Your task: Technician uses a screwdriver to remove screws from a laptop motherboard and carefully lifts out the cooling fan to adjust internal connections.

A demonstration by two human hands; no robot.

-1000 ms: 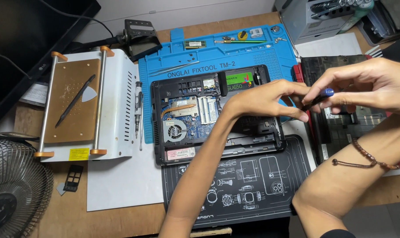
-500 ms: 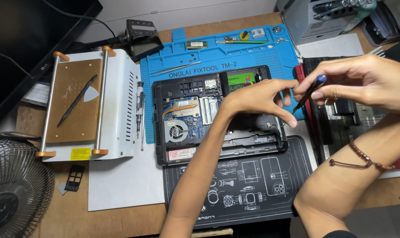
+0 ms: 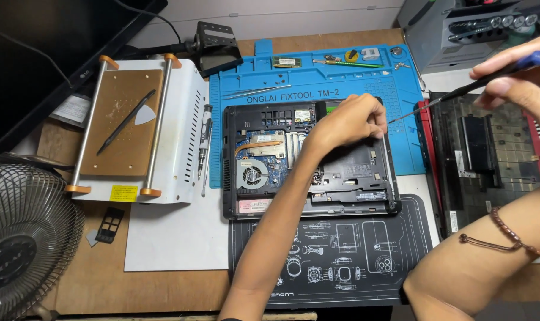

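The right hand (image 3: 516, 80) pinches a blue-handled screwdriver (image 3: 460, 92) between thumb and fingertips, its thin shaft slanting down-left with the tip just off the right edge of the opened laptop (image 3: 308, 160). The left hand (image 3: 347, 122) rests curled on the laptop's upper right corner, fingers pressed together; whether they pinch a screw I cannot tell. The laptop lies bottom-up, its cover off, fan (image 3: 252, 175) and copper heat pipe (image 3: 261, 142) bared, across a blue repair mat (image 3: 317, 77) and a black mat (image 3: 335, 261).

To do this well, the left hand should brace the chassis while the tip seats squarely in the screw head, shaft held steeper, before any turning.

A second ago both hands met at that corner with the driver held close above it; now the right hand is drawn back to the upper right, and the driver is lifted clear.
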